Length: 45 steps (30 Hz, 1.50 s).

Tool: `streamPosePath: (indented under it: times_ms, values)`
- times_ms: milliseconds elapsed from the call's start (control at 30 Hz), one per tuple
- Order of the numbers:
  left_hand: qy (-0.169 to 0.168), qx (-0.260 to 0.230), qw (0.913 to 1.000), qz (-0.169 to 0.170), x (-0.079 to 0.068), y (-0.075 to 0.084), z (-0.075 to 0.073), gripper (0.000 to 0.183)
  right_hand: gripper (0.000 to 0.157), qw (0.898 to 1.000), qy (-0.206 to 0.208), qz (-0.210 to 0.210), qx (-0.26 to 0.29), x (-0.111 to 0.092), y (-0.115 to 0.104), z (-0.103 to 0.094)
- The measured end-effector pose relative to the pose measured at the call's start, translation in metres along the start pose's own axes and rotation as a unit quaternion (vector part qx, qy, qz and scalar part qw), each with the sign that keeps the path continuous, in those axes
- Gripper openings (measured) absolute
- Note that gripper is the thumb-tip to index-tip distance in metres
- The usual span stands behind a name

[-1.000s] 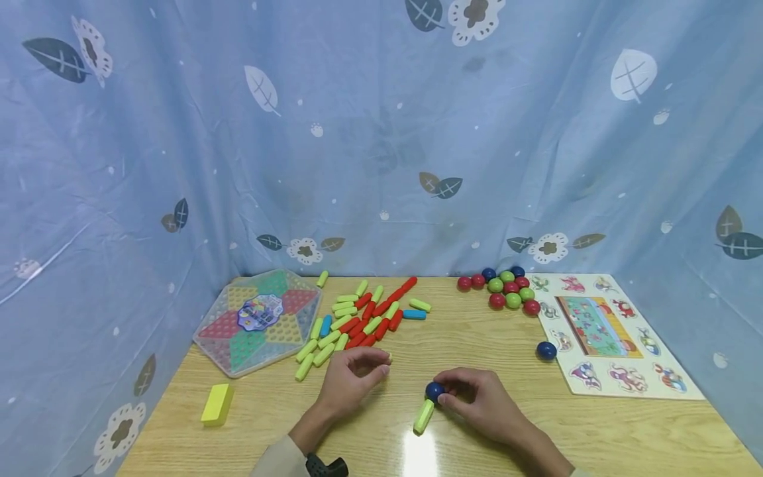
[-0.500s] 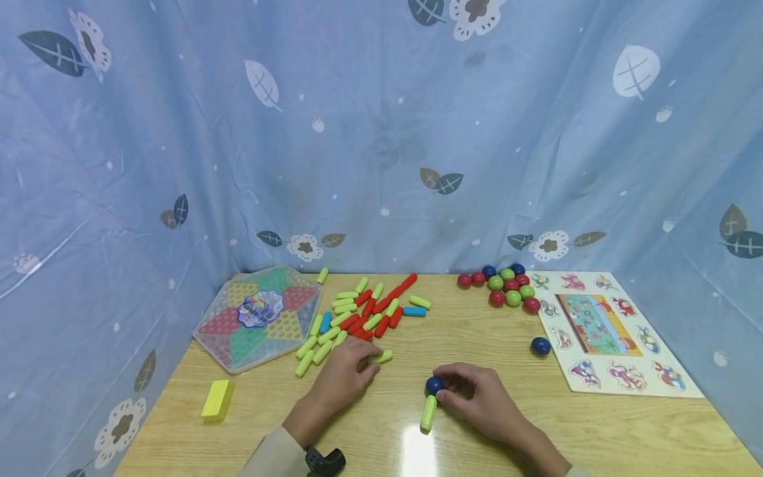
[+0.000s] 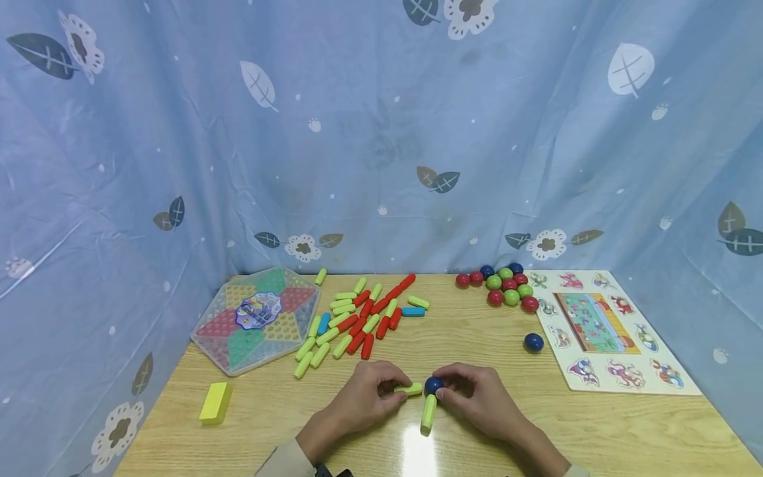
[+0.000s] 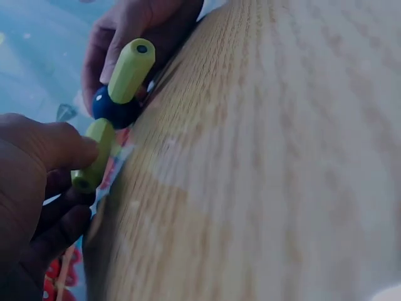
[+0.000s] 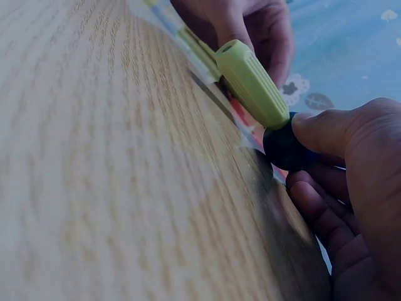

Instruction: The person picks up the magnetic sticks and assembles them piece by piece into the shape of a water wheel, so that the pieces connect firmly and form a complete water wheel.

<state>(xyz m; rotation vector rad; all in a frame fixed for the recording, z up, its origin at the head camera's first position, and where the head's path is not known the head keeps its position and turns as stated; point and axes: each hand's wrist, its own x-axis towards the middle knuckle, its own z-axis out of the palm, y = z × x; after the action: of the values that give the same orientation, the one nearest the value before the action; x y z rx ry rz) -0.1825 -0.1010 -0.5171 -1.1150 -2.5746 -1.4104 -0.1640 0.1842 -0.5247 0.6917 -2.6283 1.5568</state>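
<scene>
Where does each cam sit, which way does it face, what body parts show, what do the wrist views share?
Head: on the head, forward and down at table and curtain; left hand, right hand, sleeves show.
Left wrist: on that wrist, facing the held yellow-green stick; left hand near, right hand beyond.
Right wrist: on that wrist, facing the blue ball; right hand near, left hand beyond.
Shared by wrist views: ball, second stick against it, table, both hands.
</scene>
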Motion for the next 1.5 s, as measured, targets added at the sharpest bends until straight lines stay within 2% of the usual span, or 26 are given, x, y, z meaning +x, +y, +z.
streamPosePath:
  times_ms: [433,733,967,1100,1233,1367,1500]
  values:
    - [-0.004,-0.023,0.9995,-0.024,0.0,0.005,0.004,0.014,0.021,1.0,-0.007,0.0,0.006,-0.001,-0.004,-0.001]
    - [-0.008,-0.023,0.9994,-0.026,0.0,0.006,0.005,0.012,0.022,1.0,-0.006,-0.003,0.011,-0.001,-0.005,-0.001]
    - [-0.024,-0.051,0.9979,-0.032,-0.001,0.003,0.003,0.015,0.023,1.0,-0.003,-0.003,0.011,-0.002,-0.005,-0.001]
    - [-0.043,-0.105,0.9914,-0.065,-0.004,-0.005,-0.009,0.023,0.023,1.0,-0.002,-0.004,0.018,-0.002,-0.004,-0.001]
    - [-0.046,-0.192,0.976,-0.092,-0.009,-0.019,-0.033,0.031,0.024,1.0,-0.002,0.002,0.024,-0.002,-0.003,-0.001]
    - [-0.015,-0.251,0.9631,-0.094,-0.014,-0.032,-0.059,0.036,0.025,1.0,-0.008,0.008,0.027,-0.002,-0.003,-0.001]
    - [0.032,-0.233,0.965,-0.115,-0.018,-0.041,-0.076,0.037,0.025,0.999,-0.011,0.014,0.029,-0.001,-0.003,-0.002]
